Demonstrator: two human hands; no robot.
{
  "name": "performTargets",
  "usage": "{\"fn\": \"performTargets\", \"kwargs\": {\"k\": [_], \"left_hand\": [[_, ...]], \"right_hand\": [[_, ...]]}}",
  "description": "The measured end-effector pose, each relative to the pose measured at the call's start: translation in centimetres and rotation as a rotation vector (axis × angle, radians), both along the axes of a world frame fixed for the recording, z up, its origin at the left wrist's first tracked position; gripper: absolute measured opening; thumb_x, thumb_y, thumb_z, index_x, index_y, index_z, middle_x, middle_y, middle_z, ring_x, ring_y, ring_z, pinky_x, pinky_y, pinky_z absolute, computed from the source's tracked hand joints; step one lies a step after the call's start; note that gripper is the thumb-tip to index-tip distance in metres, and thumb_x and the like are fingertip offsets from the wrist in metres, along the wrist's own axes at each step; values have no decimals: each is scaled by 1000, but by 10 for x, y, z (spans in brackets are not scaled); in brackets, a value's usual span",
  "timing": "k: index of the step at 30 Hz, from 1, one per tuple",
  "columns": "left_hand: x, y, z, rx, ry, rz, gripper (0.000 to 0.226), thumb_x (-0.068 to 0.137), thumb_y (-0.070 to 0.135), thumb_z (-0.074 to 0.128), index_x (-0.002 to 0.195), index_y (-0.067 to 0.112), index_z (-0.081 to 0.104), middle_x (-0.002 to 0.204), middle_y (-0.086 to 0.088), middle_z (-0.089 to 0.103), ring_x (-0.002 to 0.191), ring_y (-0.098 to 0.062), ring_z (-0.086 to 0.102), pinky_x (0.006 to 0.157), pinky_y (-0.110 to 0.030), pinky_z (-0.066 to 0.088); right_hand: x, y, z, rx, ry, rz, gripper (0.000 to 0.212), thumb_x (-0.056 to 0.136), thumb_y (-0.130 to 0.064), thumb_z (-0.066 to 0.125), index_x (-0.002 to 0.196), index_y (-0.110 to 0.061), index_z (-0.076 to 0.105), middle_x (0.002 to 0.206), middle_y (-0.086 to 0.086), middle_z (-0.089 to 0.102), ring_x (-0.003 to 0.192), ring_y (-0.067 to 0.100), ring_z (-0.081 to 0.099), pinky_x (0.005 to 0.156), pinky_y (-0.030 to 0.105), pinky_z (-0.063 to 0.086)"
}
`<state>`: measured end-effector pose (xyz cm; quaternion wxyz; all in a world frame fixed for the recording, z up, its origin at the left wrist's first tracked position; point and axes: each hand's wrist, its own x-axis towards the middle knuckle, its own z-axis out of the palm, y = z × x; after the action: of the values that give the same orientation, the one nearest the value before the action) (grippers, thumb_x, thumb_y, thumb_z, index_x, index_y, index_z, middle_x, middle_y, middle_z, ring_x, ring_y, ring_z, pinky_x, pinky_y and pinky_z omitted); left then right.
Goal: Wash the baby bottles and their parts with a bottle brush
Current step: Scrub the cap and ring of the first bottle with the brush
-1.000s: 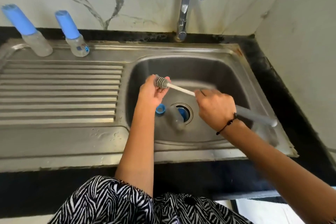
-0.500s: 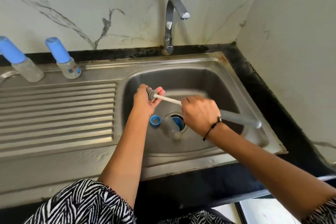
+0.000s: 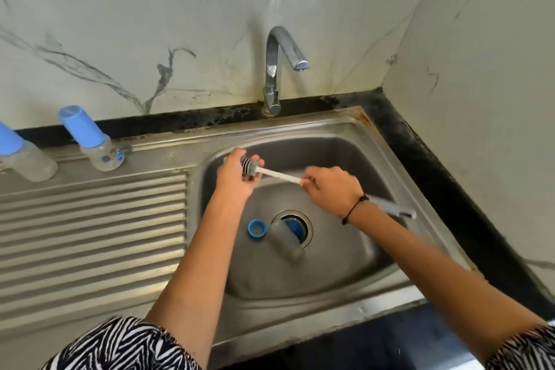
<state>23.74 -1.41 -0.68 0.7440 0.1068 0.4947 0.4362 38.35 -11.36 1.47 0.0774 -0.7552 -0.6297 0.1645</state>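
Mid-wash, early by my read: left hand point(image 3: 237, 179) was curled around a small part with the ribbed head of the bottle brush point(image 3: 271, 172) pushed into it; the part itself was hidden in the fist, likely a teat or ring but couldn't tell. Right hand point(image 3: 332, 189) gripped the brush's white stem, fingers closed round it, grey handle end sticking out right past the wrist, blurred. Both hands were over the far-left part of the sink point(image 3: 399, 165). Still waiting in the basin: a blue ring point(image 3: 256, 230) just left of the drain point(image 3: 306, 227), and a clear bottle body point(image 3: 283, 242) lying on its side across the drain with something blue under or inside it. Two capped bottles stood upright on the far left of the steel surface point(image 3: 90, 228) by the wall: nearer one point(image 3: 96, 144) with print on its clear body, another point(image 3: 21, 153) at the frame edge. Washed or not, can't say. Tap point(image 3: 277, 69) looked off, no stream visible, no foam seen, so rinsing was probably still to come. Materials: brushed stainless sink and ribbed drainboard; smooth blue plastic caps, cylindrical; translucent bottle bodies; brush head small and barrel-shaped with dark and light ridges; marble-look wall with grey veins; dark grimy seal along the back edge
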Motion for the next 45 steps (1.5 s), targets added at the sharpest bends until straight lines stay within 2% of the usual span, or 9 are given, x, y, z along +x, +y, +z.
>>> {"fn": "performTargets", "kwargs": {"k": [8,12,15,19,25,30,36,39,45], "left_hand": [[4,14,18,46,146,103,11,93,10,42,84,14,48,75,-6,66,48,-12,64,60,-25,44],[15,19,32,224,80,154,22,92,-4,38,109,6,48,62,-7,67,48,-15,66,60,-24,55],[18,19,42,422,12,63,23,90,-10,37,100,4,52,54,-5,65,50,-17,65,57,-24,55],[10,18,53,505,-178,-71,25,91,-7,35,84,6,55,58,-5,63,53,-16,62,61,-26,52],[6,17,46,235,317,-4,11,95,12,48,85,15,48,69,-4,56,57,-16,54,62,-28,46],[13,9,53,357,328,-28,14,97,10,43,84,15,45,69,-4,54,57,-17,55,59,-29,46],[24,2,79,550,115,-116,19,90,-3,39,76,10,42,56,-3,52,49,-18,58,53,-27,45],[27,-7,95,574,-290,-222,15,83,1,37,72,9,44,53,-6,49,47,-20,52,53,-28,46],[55,-5,87,482,232,-153,13,93,11,47,80,12,48,64,-3,55,54,-17,54,52,-26,42]], "right_hand": [[-3,20,-22,546,-320,96,29,86,-27,42,69,-13,62,61,2,59,52,24,58,44,26,37],[-1,22,-21,86,365,-101,27,94,-22,43,74,-21,61,66,-2,59,64,18,55,61,30,44],[2,21,-14,-204,1118,-203,36,97,-13,36,68,-8,57,42,-5,38,32,8,30,36,17,25],[7,17,-10,-412,1329,-129,37,97,-17,29,73,-7,54,47,-3,32,33,6,24,34,15,21],[-16,15,-28,239,357,-38,13,94,-28,51,93,-17,59,75,3,60,64,17,56,57,32,46],[-23,6,-30,410,202,-145,15,94,-21,50,98,-13,61,82,4,63,73,28,56,59,34,41],[-18,-3,-2,-116,1560,-241,26,92,-8,40,76,-7,59,50,-1,33,33,6,24,36,13,16],[-1,-9,3,-336,1822,-57,27,85,-16,41,72,-9,64,48,-2,34,33,6,27,36,14,14],[4,-14,4,150,1050,-273,36,99,-25,41,71,-11,59,51,-1,49,39,10,40,43,25,33]]}}
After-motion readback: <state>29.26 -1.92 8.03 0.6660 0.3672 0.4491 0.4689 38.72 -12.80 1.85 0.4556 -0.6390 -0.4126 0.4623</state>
